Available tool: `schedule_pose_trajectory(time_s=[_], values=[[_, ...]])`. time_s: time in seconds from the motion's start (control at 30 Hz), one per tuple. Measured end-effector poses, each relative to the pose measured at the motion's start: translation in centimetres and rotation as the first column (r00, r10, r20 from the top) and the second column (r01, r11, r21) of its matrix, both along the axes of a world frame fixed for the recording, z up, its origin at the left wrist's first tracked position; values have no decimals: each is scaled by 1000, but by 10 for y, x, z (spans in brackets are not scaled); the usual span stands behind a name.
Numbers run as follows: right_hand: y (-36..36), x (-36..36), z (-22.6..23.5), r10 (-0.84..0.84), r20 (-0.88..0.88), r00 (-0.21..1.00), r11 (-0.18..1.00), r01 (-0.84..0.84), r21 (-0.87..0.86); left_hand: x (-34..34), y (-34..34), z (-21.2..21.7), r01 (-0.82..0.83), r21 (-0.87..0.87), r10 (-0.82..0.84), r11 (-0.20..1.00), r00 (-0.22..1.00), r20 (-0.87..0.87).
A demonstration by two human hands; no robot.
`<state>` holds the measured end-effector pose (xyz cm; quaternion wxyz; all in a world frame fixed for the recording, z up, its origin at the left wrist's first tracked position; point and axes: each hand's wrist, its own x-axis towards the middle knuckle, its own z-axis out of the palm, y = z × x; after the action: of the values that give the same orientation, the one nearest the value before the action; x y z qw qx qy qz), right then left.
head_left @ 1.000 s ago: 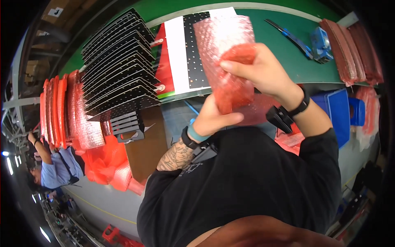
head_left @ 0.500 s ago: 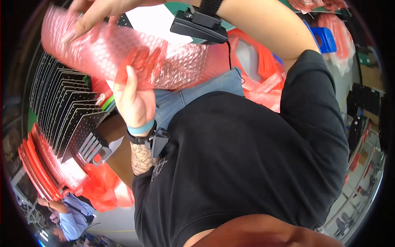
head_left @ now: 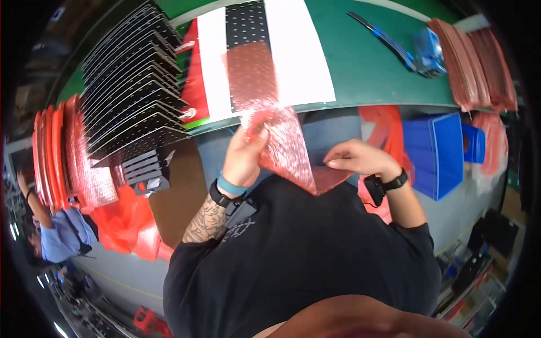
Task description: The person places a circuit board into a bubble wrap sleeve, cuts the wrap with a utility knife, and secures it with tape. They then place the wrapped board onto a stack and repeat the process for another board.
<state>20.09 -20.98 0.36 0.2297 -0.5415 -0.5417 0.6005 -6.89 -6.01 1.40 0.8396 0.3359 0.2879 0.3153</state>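
A strip of pink bubble wrap [head_left: 282, 146] stretches from the table's front edge toward my body, folded near my chest. My left hand [head_left: 245, 155] is closed on its left side, thumb on top. At the wrap's lower right end is my right hand [head_left: 363, 158], fingers bent and pressed together on its edge. The wrap's far end, slightly blurred, overlies a black perforated panel [head_left: 246, 25]. That panel lies on a white sheet [head_left: 298, 50] on the green table [head_left: 366, 84].
Black perforated panels [head_left: 132, 79] stand stacked at left, beside pink wrap bundles [head_left: 67, 152] and a red printed sheet [head_left: 194, 79]. At right are a blue-handled cutter [head_left: 389, 42], a blue tape roll [head_left: 429, 53], more pink wrap [head_left: 473, 65] and a blue bin [head_left: 434, 155]. A person [head_left: 62, 231] works at far left.
Both hands have come down from the upper left toward my chest, my right hand moving far to the right. The bubble wrap has swung round, and the view now shows more of the table.
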Motion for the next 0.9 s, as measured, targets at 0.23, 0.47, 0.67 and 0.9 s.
schedule_pose_trajectory(time_s=[0.23, 0.47, 0.67, 0.9], values=[[189, 21, 87, -389, 275, 879, 901, 302, 310, -34, 2, -4, 35, -27, -36, 999, 998, -45], [350, 4, 44, -427, 725, 540, 845, -46, 532, -48, 8, -6, -53, -26, 50, 998, 995, -88], [354, 1, 37, -566, 423, 707, 739, 208, 640, -46, 29, -1, 19, -84, -24, 996, 998, -59], [287, 51, 123, -787, -32, 616, 532, 705, 469, -26, 42, 27, 68, -256, -60, 964, 997, 39]])
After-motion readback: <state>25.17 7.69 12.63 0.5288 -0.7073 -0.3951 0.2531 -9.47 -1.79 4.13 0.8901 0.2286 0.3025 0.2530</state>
